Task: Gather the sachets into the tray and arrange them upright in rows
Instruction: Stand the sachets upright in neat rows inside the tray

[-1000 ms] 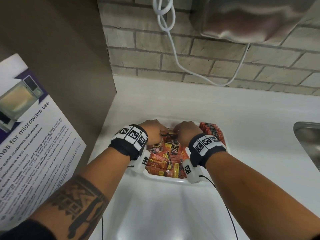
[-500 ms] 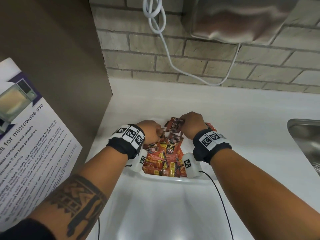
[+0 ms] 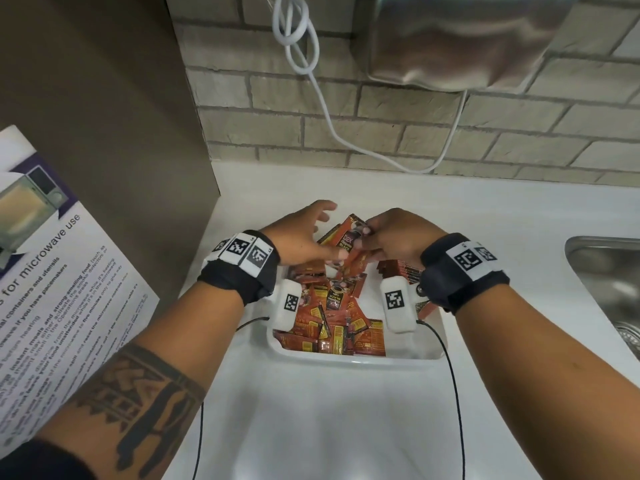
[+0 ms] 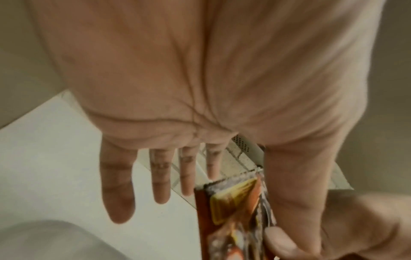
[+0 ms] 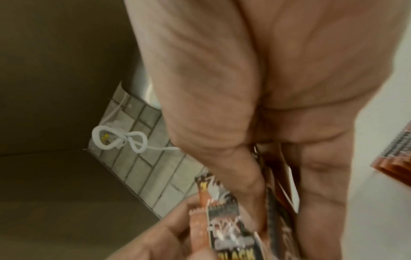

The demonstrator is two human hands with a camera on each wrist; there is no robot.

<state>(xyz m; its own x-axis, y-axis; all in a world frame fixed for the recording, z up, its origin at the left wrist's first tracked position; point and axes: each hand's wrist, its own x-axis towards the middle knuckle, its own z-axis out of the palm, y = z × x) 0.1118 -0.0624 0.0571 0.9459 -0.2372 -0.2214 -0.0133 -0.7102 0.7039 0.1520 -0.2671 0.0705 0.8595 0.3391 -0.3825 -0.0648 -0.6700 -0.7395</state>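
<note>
Sachets that lay flat under both my hands a second ago are now up off the heap: I have a small bunch of them (image 3: 346, 242) lifted above the far end of the tray (image 3: 349, 356), where half a second back only one or two had started to rise. My right hand (image 3: 394, 239) has its fingers (image 5: 320, 176) curled round the bunch, clamped on it from the right side. My left hand (image 3: 299, 237) has changed most; it was bunched down into the pile and now its fingers (image 4: 118, 184) are spread and straight, with only the thumb lying against the near face of the bunch, so I read it as steadying, not gripping. The loose sachets (image 3: 332, 320) in the middle of the tray lie jumbled and flat, while a row already standing (image 3: 398, 271) on edge runs along the right side, partly hidden by my right wrist. The white surface (image 3: 311, 427) around the tray shows no stray sachets, so gathering looks done and what remains is the arranging. My judgement is that this bunch gets squared up and set on edge beside the standing row. Most of the pile is yet to go, so I put the task somewhere short of halfway.
</note>
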